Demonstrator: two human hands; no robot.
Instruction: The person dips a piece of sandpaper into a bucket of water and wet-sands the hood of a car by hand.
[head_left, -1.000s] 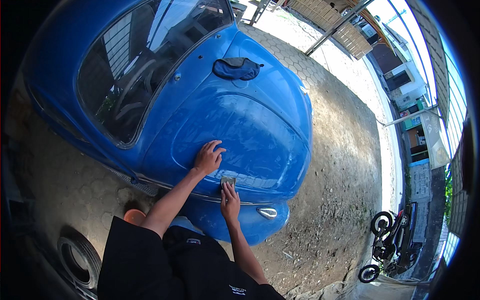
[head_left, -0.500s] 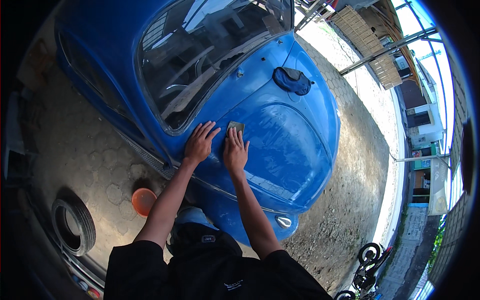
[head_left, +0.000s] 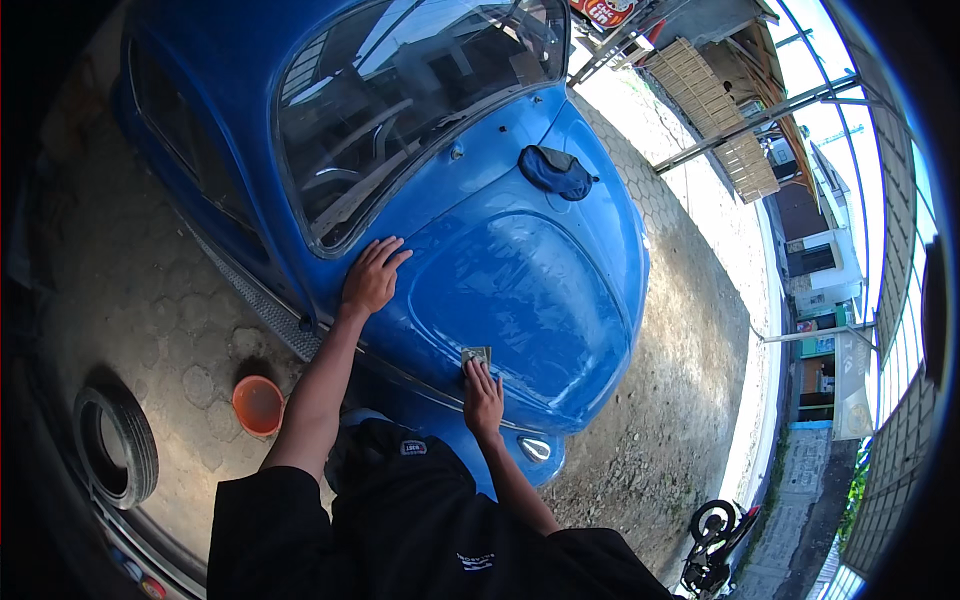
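Observation:
A blue car's hood (head_left: 530,290) lies before me, wet-looking, with pale streaks over its raised middle panel. My left hand (head_left: 372,276) rests flat on the bodywork below the windshield's corner, fingers spread and holding nothing. Lower down, near the hood's near edge, my right hand (head_left: 483,393) presses a small grey-green sheet of sandpaper (head_left: 476,354) against the paint. The fingers lie over its near part; the far end sticks out past them.
On the hood near the windshield (head_left: 410,110) lies a dark blue cap (head_left: 557,172). An orange basin (head_left: 258,405) and a loose tire (head_left: 115,447) are on the paved floor at left. A motorcycle (head_left: 712,550) stands at lower right. A headlight or lamp (head_left: 535,450) juts from the fender.
My right hand has slid the sandpaper toward me, from the hood's upper left to its near edge. My left hand stays on the bodywork, while the view has shifted slightly.

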